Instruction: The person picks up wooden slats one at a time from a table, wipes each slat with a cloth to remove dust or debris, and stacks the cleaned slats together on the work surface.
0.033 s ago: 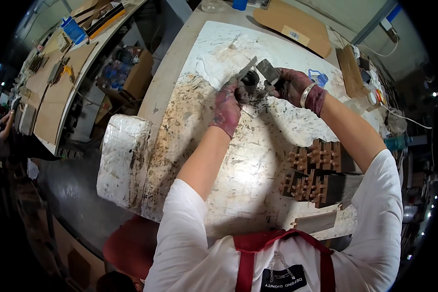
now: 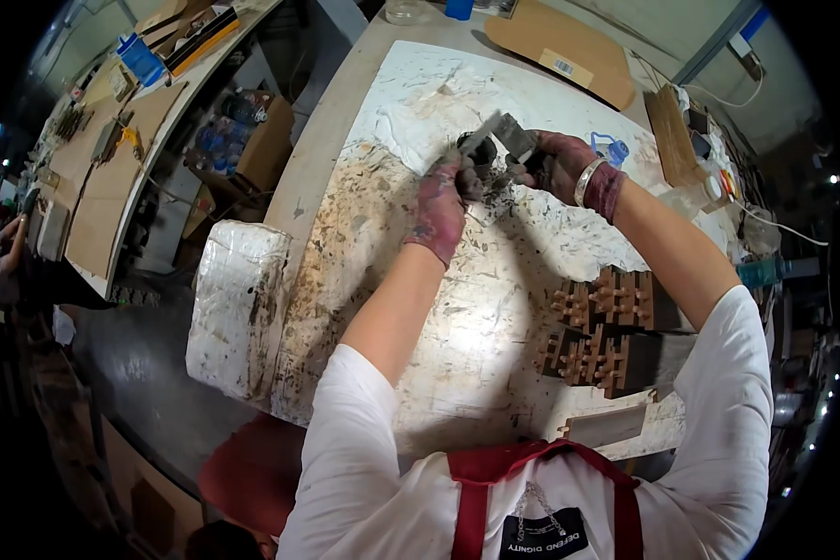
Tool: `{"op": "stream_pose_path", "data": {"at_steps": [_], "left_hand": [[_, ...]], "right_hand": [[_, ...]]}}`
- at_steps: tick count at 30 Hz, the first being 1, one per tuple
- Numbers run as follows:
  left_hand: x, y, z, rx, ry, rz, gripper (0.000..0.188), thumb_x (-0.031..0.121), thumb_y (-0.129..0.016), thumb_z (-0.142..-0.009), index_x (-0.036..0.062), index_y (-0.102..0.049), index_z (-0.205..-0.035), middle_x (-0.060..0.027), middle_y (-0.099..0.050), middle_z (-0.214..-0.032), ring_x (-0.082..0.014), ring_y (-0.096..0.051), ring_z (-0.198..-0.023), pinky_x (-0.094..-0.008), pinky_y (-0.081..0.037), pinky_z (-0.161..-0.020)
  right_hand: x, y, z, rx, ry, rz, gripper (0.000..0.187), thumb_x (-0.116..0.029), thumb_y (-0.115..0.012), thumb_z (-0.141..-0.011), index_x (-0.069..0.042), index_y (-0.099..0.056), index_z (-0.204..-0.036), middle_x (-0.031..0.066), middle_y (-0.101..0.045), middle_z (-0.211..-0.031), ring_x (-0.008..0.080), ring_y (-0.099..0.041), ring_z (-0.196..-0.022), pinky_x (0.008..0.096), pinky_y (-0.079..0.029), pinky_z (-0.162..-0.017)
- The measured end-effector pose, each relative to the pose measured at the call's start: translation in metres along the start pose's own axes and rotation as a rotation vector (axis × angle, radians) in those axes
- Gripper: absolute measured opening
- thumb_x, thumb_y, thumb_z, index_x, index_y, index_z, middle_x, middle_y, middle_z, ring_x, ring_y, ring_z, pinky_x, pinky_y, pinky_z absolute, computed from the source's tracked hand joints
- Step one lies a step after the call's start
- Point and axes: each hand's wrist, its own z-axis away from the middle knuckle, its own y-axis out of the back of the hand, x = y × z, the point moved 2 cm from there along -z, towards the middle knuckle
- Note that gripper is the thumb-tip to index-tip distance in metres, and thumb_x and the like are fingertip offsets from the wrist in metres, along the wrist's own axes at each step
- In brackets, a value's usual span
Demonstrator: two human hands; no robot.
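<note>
My left hand [image 2: 443,201], in a stained reddish glove, is closed on a flat grey blade like a putty knife [image 2: 482,131]. Its tip points up and right, at the near side of a small dark grey block [image 2: 512,136]. My right hand [image 2: 563,166], in a similar glove, grips that block from the right with bent fingers. Between the hands is a round black container [image 2: 479,152], partly covered by the blade and my left fingers. Dark crumbs [image 2: 497,201] lie on the white sheet beneath.
Stacked dark blocks with copper-coloured pegs [image 2: 616,322] stand at right, a single pegged block [image 2: 607,427] nearer me. A plastic-wrapped bundle [image 2: 238,299] sits at the left edge. Cardboard [image 2: 565,51] lies at the back; a clear blue-rimmed jug [image 2: 609,149] is beyond my right hand.
The blade in my left hand has shifted right and tilted lower, closer to the dark block. My left hand moved slightly with it; my right hand stays nearly in place.
</note>
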Motion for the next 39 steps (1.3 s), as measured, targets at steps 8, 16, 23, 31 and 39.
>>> {"op": "stream_pose_path", "data": {"at_steps": [8, 16, 23, 31, 39], "left_hand": [[-0.004, -0.003, 0.006, 0.156, -0.123, -0.024, 0.020, 0.020, -0.049, -0.095, 0.0054, -0.062, -0.099, 0.0012, -0.058, -0.074, -0.0083, -0.051, -0.060, -0.0238, -0.042, -0.053], [0.012, 0.012, 0.002, 0.207, -0.273, -0.261, 0.014, 0.013, -0.049, -0.094, 0.0052, -0.059, -0.098, -0.0007, -0.058, -0.081, -0.0093, -0.048, -0.062, -0.0241, -0.040, -0.056], [0.029, 0.000, 0.007, 0.167, -0.243, -0.175, 0.003, 0.004, -0.056, -0.089, 0.0024, -0.056, -0.092, -0.0014, -0.057, -0.081, -0.0096, -0.050, -0.064, -0.0239, -0.041, -0.057], [0.032, 0.007, 0.009, 0.245, -0.127, -0.269, 0.011, 0.011, -0.046, -0.091, 0.0049, -0.056, -0.091, 0.0005, -0.050, -0.070, -0.0100, -0.044, -0.059, -0.0244, -0.036, -0.053], [0.036, 0.015, 0.004, 0.199, -0.156, -0.286, 0.019, 0.019, -0.045, -0.093, 0.0044, -0.056, -0.099, 0.0013, -0.051, -0.076, -0.0097, -0.043, -0.062, -0.0248, -0.038, -0.057]], "right_hand": [[-0.001, -0.002, 0.000, 0.078, -0.028, 0.082, 0.030, -0.015, -0.030, -0.098, -0.006, -0.055, -0.111, 0.0100, -0.064, -0.094, 0.0205, -0.064, -0.080, 0.0311, -0.054, -0.068], [-0.007, -0.024, 0.007, 0.093, 0.114, 0.429, 0.029, -0.018, -0.034, -0.098, -0.007, -0.056, -0.114, 0.0074, -0.063, -0.092, 0.0186, -0.062, -0.077, 0.0323, -0.053, -0.068], [-0.011, -0.043, -0.003, 0.148, 0.834, 1.734, 0.044, -0.018, -0.055, -0.086, -0.021, -0.046, -0.130, 0.0185, -0.057, -0.107, 0.0380, -0.061, -0.086, 0.0454, -0.050, -0.074], [-0.013, -0.019, -0.008, 0.158, 0.822, 1.700, 0.045, -0.011, -0.055, -0.085, -0.020, -0.048, -0.129, 0.0189, -0.056, -0.106, 0.0378, -0.061, -0.083, 0.0443, -0.049, -0.073], [-0.013, 0.003, -0.015, 0.186, 0.272, 1.125, 0.035, -0.026, -0.048, -0.094, -0.006, -0.056, -0.121, 0.0134, -0.064, -0.088, 0.0251, -0.063, -0.076, 0.0354, -0.052, -0.074]]}}
